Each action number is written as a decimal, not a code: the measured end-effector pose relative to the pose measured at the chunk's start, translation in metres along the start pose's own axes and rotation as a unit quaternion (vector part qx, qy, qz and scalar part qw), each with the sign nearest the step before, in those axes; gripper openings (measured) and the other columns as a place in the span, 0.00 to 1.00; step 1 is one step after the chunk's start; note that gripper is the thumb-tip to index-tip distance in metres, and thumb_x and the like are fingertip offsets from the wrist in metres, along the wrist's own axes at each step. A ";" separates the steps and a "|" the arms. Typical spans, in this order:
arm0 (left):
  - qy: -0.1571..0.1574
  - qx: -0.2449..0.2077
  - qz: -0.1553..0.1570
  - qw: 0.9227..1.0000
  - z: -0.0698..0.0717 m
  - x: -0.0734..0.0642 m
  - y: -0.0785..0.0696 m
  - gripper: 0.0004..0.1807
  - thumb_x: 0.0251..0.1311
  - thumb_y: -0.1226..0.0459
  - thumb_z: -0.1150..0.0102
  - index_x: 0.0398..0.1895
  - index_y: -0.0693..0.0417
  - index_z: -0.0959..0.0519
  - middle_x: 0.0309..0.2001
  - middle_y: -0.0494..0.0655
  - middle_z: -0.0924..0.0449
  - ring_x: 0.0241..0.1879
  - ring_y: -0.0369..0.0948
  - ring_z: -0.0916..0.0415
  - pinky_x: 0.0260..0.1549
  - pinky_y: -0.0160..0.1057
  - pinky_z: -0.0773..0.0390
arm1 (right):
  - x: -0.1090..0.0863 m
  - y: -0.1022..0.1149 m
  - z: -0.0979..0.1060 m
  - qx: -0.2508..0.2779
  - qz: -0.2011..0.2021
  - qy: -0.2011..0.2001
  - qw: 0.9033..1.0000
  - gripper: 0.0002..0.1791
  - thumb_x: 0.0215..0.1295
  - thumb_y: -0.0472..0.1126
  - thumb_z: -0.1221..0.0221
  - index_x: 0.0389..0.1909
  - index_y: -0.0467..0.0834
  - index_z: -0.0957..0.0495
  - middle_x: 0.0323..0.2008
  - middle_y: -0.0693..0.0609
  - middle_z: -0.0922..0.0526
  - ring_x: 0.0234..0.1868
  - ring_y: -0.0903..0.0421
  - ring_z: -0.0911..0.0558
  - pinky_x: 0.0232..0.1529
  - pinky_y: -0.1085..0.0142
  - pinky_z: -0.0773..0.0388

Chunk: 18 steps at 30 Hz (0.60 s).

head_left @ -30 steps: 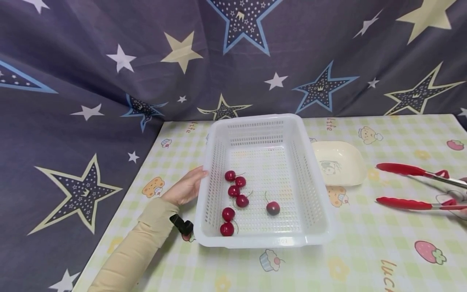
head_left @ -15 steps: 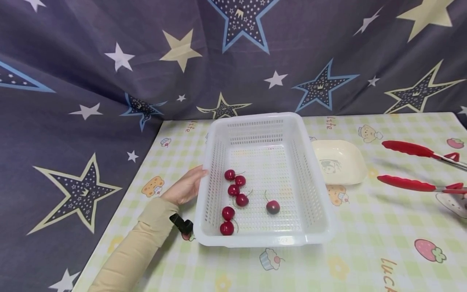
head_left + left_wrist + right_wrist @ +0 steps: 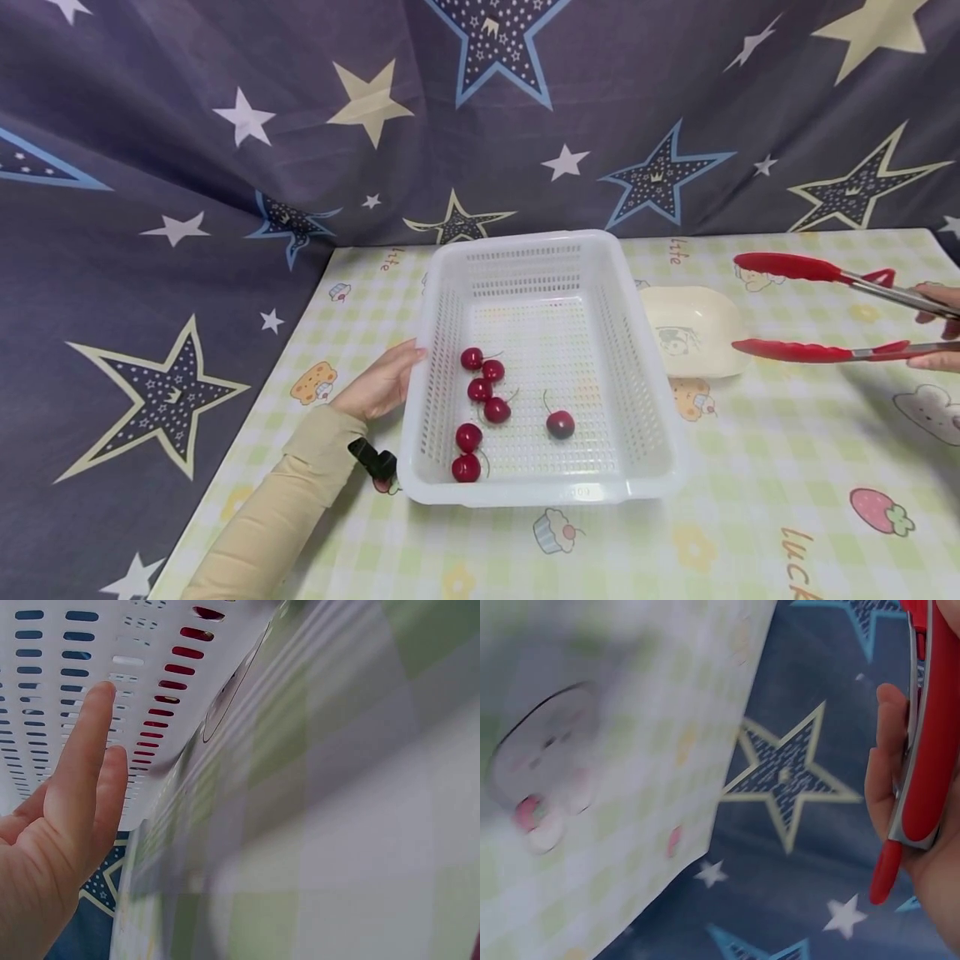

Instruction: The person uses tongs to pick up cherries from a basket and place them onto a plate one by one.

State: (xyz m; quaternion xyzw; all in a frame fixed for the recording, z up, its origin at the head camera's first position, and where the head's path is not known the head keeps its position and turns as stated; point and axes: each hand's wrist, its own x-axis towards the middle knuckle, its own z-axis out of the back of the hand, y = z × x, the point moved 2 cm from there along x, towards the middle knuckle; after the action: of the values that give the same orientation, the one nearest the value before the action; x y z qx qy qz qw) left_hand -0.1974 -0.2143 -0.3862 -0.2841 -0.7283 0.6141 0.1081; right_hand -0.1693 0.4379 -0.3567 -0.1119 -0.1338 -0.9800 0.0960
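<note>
Over green-checked cloth (image 3: 750,521): noted straight-fingered left hand (image 3: 380,383) touching oblong white plastic basket (image 3: 540,493) at nine o'clock; right hand (image 3: 939,881) gripping red-and-steel tongs (image 3: 870,286).

Left forearm (image 3: 273,510) sleeved, slanting in from my lower left; left hand (image 3: 381,383) outstretched, fingers (image 3: 81,757) nearly straight in wrist view. Right hand (image 3: 939,877) at far right of my head view, partly cropped; wrist view shows me curled fingers, gripping
</note>
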 end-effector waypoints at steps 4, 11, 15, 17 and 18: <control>-0.001 0.000 0.001 1.000 0.000 0.000 0.000 0.31 0.71 0.64 0.63 0.72 0.68 0.56 0.51 0.43 0.25 0.49 0.36 0.22 0.48 0.37 0.19 | 0.008 0.036 0.013 0.018 0.037 -0.024 0.999 0.44 0.25 0.26 0.25 0.52 0.26 0.31 0.29 0.35 0.24 0.20 0.69 0.41 0.13 0.72 0.42; 0.001 0.000 0.000 1.000 -0.001 0.000 0.000 0.31 0.72 0.64 0.64 0.72 0.68 0.57 0.52 0.43 0.25 0.50 0.36 0.22 0.48 0.37 0.19 | 0.013 0.083 0.024 0.047 0.056 -0.021 0.997 0.47 0.28 0.24 0.26 0.58 0.26 0.32 0.29 0.42 0.25 0.21 0.67 0.42 0.15 0.71 0.46; -0.001 0.002 0.002 1.000 -0.001 0.000 0.000 0.30 0.72 0.64 0.64 0.72 0.67 0.56 0.52 0.43 0.26 0.50 0.36 0.23 0.49 0.37 0.20 | 0.018 0.096 0.027 0.046 0.102 -0.038 0.993 0.51 0.24 0.24 0.25 0.61 0.36 0.30 0.29 0.54 0.28 0.23 0.68 0.42 0.16 0.73 0.46; -0.001 0.002 0.002 1.000 -0.001 0.000 0.000 0.30 0.72 0.64 0.64 0.72 0.67 0.56 0.53 0.43 0.26 0.50 0.36 0.23 0.49 0.37 0.20 | 0.021 0.102 0.028 0.051 0.128 -0.050 0.989 0.52 0.21 0.24 0.25 0.61 0.40 0.28 0.28 0.59 0.30 0.24 0.69 0.41 0.16 0.74 0.45; 0.000 0.002 0.001 1.000 -0.001 0.000 0.000 0.30 0.72 0.64 0.65 0.72 0.67 0.56 0.53 0.43 0.26 0.50 0.36 0.23 0.49 0.37 0.20 | 0.022 0.104 0.029 0.051 0.136 -0.050 0.988 0.52 0.21 0.25 0.25 0.60 0.42 0.27 0.28 0.61 0.31 0.24 0.69 0.41 0.17 0.75 0.45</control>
State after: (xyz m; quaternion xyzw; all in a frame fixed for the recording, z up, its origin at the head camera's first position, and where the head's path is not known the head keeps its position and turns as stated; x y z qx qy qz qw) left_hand -0.1976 -0.2136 -0.3859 -0.2842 -0.7266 0.6161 0.1084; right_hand -0.1624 0.3438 -0.2989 -0.1724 -0.1719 -0.9430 0.2270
